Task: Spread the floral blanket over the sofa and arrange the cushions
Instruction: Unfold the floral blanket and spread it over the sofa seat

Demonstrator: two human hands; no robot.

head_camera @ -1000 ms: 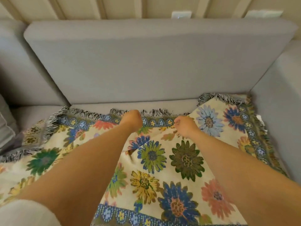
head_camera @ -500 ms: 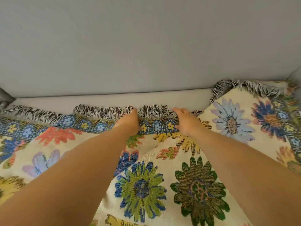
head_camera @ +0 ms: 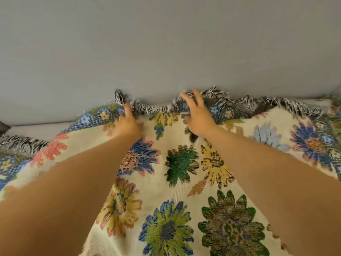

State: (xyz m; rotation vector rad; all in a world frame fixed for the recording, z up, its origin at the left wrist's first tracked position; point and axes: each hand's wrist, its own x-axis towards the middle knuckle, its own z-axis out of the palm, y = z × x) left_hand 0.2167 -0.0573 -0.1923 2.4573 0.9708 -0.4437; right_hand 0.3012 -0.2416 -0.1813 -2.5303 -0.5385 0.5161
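Observation:
The floral blanket (head_camera: 180, 163), cream with coloured flowers, a blue border and a black-and-white fringe, lies over the sofa seat. Its far edge is pushed up against the grey backrest (head_camera: 166, 43). My left hand (head_camera: 127, 122) grips the bunched border near the fringe. My right hand (head_camera: 197, 115) rests on the border a little to the right, fingers spread and pressing the edge toward the backrest. Both forearms reach across the blanket. No whole cushion shows.
A strip of bare grey seat (head_camera: 36, 130) shows at the left between the blanket and the backrest. A dark corner of something (head_camera: 3, 126) pokes in at the far left edge. The fringe (head_camera: 276, 104) runs along the backrest to the right.
I have leaned in closer. Both hands pushed the fringed edge back until it meets the backrest, and the bare seat strip behind it is now covered in the middle. My right fingers have spread.

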